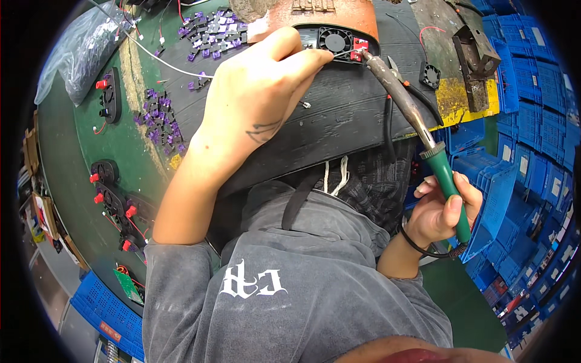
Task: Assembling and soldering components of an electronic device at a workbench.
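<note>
My right hand [445,209] grips the green handle of a soldering iron [399,97], whose tip rests at a red part [359,48] beside a small black fan [334,41]. That fan sits in a black oval housing [374,43] at the far middle of the bench. My left hand [266,75] is closed in a pinch near the fan, with a thin length of solder wire [345,52] running from its fingertips to the iron's tip. A longer grey strand [163,66] reaches this hand from the upper left.
Pliers [389,115] lie right of the housing, near a loose fan [430,76] and a metal iron stand [475,54]. Purple-and-black small parts [212,33] are heaped at left. Several finished-looking black housings [109,97] line the green bench. Blue crates [520,133] stack at right.
</note>
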`<state>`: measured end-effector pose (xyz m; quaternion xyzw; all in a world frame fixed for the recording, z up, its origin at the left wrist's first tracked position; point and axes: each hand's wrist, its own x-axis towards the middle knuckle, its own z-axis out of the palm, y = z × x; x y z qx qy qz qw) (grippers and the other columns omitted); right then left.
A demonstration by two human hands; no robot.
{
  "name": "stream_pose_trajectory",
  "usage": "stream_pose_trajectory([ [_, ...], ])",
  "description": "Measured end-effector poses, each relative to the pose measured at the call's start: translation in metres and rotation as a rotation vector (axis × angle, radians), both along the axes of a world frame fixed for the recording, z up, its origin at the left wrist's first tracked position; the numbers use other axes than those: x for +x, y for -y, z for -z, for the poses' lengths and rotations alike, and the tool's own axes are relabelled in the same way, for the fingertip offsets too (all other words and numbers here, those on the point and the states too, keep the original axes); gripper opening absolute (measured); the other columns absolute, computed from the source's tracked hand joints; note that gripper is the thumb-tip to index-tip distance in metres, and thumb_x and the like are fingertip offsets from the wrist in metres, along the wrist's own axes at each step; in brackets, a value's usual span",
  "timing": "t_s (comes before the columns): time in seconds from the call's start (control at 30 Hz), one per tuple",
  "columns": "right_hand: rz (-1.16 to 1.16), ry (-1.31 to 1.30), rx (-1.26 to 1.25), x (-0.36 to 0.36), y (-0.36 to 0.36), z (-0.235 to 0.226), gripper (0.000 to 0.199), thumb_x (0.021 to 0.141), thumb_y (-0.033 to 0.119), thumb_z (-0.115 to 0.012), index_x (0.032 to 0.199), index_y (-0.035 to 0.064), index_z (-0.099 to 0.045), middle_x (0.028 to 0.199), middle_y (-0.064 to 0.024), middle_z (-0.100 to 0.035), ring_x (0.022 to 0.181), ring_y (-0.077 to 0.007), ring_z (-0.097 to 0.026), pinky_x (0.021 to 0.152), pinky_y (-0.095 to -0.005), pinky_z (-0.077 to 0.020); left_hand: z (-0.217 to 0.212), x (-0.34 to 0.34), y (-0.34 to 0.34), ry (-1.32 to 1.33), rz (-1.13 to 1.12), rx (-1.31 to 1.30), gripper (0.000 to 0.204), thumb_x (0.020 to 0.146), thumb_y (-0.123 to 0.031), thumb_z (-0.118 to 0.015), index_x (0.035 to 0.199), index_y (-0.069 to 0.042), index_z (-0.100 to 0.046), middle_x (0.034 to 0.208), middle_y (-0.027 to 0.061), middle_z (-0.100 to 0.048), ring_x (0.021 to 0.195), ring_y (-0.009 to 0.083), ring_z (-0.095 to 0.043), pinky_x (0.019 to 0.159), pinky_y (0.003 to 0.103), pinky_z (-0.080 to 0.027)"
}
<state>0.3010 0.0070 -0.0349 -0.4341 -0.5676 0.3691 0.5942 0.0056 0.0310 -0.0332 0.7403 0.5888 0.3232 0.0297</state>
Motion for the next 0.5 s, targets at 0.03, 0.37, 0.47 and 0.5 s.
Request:
stream_pose_trajectory([
  [0.03,-0.006,0.001,0.0,0.0,-0.0001,0.0,0.039,0.087,0.031,-0.066,0.107,-0.0016,-0.06,0.087,-0.0199,-0.063,0.057,-0.0237,-0.063,0.041,-0.028,-0.0505,0.0004,0.0001,0.0001,0.0,0.0,0.0,0.022,0.082,-0.004,-0.071,0.103,-0.011,-0.073,0.079,0.0068,-0.054,0.068,0.0241,-0.059,0.063,0.035,-0.048],
  [0.37,-0.037,0.007,0.023,-0.0032,-0.0006,-0.0001,0.036,0.088,0.028,-0.064,0.107,-0.002,-0.06,0.086,-0.02,-0.063,0.057,-0.0244,-0.063,0.042,-0.0283,-0.0506,0.0008,0.0015,-0.0001,0.002,0.001,-0.01,0.022,0.083,-0.007,-0.071,0.104,-0.013,-0.073,0.079,0.0059,-0.054,0.068,0.0234,-0.059,0.062,0.035,-0.049],
  [0.47,-0.049,0.0,0.037,-0.0018,-0.001,0.0006,0.036,0.088,0.028,-0.063,0.108,-0.0019,-0.06,0.086,-0.02,-0.063,0.057,-0.0243,-0.062,0.042,-0.0281,-0.0504,0.0028,0.0016,-0.0004,0.002,0.002,-0.006,0.021,0.083,-0.007,-0.071,0.104,-0.013,-0.073,0.079,0.0057,-0.053,0.067,0.0231,-0.059,0.062,0.035,-0.049],
  [0.5,-0.049,0.001,0.037,-0.0017,-0.0005,0.0006,0.036,0.088,0.028,-0.063,0.108,-0.0019,-0.06,0.086,-0.02,-0.063,0.057,-0.0243,-0.062,0.042,-0.0281,-0.0504,0.0036,0.0015,-0.0005,-0.001,0.003,0.0,0.021,0.083,-0.007,-0.071,0.104,-0.013,-0.073,0.079,0.0055,-0.053,0.067,0.0229,-0.059,0.062,0.035,-0.049],
])
